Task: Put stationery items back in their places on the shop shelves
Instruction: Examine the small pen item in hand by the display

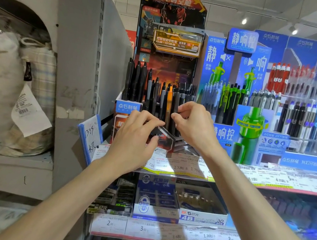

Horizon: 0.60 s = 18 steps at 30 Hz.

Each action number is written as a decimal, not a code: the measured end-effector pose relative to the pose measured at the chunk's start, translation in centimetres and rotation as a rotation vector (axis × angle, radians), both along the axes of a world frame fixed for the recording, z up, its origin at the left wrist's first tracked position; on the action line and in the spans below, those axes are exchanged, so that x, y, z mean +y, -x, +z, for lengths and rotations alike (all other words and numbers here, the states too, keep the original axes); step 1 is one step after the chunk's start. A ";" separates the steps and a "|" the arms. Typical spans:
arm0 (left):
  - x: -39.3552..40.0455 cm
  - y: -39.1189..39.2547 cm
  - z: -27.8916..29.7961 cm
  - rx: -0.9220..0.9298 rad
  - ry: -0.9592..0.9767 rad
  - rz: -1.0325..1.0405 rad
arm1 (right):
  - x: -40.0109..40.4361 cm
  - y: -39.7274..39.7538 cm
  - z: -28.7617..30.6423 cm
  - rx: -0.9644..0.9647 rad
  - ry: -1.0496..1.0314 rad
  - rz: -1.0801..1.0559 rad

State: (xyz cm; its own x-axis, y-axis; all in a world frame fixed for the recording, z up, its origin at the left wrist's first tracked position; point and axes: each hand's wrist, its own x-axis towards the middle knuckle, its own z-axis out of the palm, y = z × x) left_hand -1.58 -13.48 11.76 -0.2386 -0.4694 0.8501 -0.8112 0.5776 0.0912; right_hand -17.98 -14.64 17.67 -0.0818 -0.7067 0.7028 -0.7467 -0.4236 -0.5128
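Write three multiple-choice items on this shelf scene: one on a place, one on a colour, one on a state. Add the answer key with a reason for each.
1. Where does the 4B eraser box sit?
A. On the shelf below the pen displays
B. On top of the grey cabinet
C. Inside the blue pen display

2. What colour is the one bright pen among the dark pens in the mech-themed display?
A. Pink
B. Orange
C. White

3. What are the two hands doing?
A. Hanging at the person's sides
B. Resting flat on the price tags
C. Raised at the front of the mech-themed display, fingers curled at its pens

Key: 1 A, the box stands under the price-tag strip of the pen shelf. 2 B, a single orange barrel stands between black and grey ones. 3 C, the left hand and right hand both pinch at the display's front row.
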 end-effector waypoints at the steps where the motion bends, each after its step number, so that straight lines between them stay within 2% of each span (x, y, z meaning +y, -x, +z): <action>1: 0.1 0.0 0.0 0.005 -0.005 -0.001 | 0.1 0.0 -0.1 0.000 0.002 -0.004; 10: 1.9 -0.9 0.0 0.012 -0.132 -0.093 | 2.1 0.2 -2.1 0.077 -0.008 -0.024; 18: 7.0 -3.3 -5.2 0.165 -0.114 -0.160 | 7.1 1.6 -8.9 0.245 0.118 0.038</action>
